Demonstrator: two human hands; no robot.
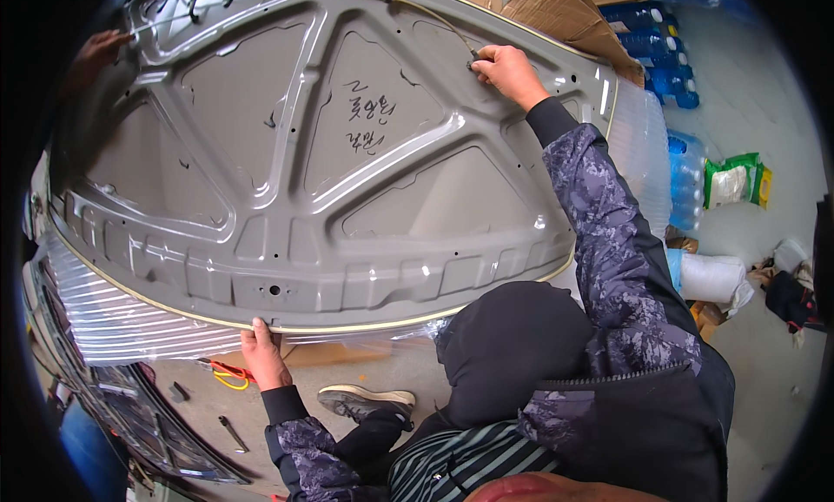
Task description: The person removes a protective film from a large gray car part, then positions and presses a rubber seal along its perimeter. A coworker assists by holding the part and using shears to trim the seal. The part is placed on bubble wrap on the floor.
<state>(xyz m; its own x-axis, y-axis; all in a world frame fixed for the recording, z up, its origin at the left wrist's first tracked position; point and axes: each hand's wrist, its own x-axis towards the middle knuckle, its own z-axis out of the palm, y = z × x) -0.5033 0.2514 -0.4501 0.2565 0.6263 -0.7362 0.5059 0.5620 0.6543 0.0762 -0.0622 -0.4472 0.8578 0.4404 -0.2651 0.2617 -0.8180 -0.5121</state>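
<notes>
**Hood underside: routing the thin line**

Here, a grey car hood (287,154) is standing tilted with its ribbed inner side facing the person, resting over clear corrugated plastic sheeting (122,319).

- Left hand (261,350) is gripping the lower edge of the hood, fingers curled over the yellowish rim near its middle, bracing the panel.
- Right hand (508,72) is reaching up to the upper right of the panel, fingertips pinched on the end of a thin hose (434,19) that is running along the top edge and curving down to a hole there. Whether the end is seated in the hole, I cannot tell.
- Another person's hand (100,50) is touching the far upper left corner of the hood.
- On the floor below: a shoe (365,402), a yellow-and-orange hand tool (228,373), a small dark tool (233,432). Packs of water bottles (660,59) and flattened cardboard (565,15) are lying to the right.

Judgement on doing this well: the panel is looking loosely propped, so the lower grip should be holding firm while the upper fingers are working. Pressing the hose end straight at its hole, without kinking the curve, seems best; pulling sideways could be dragging the line off the top edge.
</notes>
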